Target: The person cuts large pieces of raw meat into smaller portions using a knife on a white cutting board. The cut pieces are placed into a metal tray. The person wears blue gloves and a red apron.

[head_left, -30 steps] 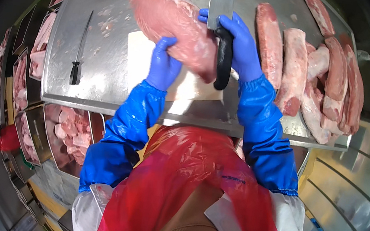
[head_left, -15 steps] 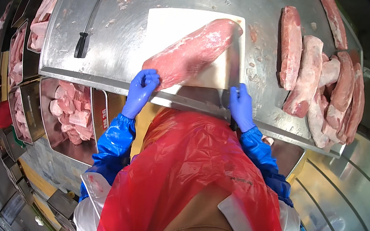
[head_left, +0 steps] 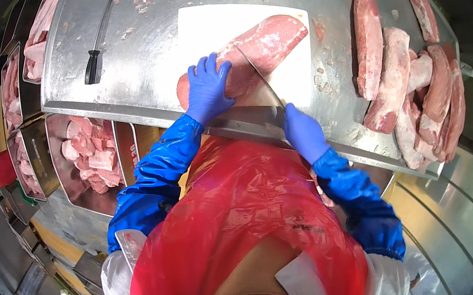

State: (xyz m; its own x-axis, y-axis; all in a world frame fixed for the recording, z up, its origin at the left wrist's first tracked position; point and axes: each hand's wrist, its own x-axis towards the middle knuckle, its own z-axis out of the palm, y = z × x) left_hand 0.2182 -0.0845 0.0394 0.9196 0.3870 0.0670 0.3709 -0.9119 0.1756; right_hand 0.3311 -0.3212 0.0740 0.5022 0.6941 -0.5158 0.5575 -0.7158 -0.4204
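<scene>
A long pink piece of boneless meat, a loin (head_left: 278, 33), lies slantwise on a white cutting board (head_left: 196, 20). My left hand (head_left: 210, 89), in a blue glove, rests on the near-left part of the loin with its fingers spread. In my gloved right hand (head_left: 305, 133) is a knife (head_left: 261, 76); the fingers are closed round its handle, which is mostly covered. Its blade reaches away and to the left across the loin, the tip just past my left fingertips. I cannot tell whether the edge has entered the meat.
A sharpening steel (head_left: 93, 63) with a black handle lies left on the metal table (head_left: 138, 75). Several loins (head_left: 392, 78) are piled at the right. Below the table's left side, a metal bin (head_left: 70, 182) holds meat pieces. Another person's red sleeve (head_left: 2, 169) shows far left.
My left hand has moved from the loin's near end onto its top and spread its fingers. My right hand has brought the knife from the board's right side across the loin.
</scene>
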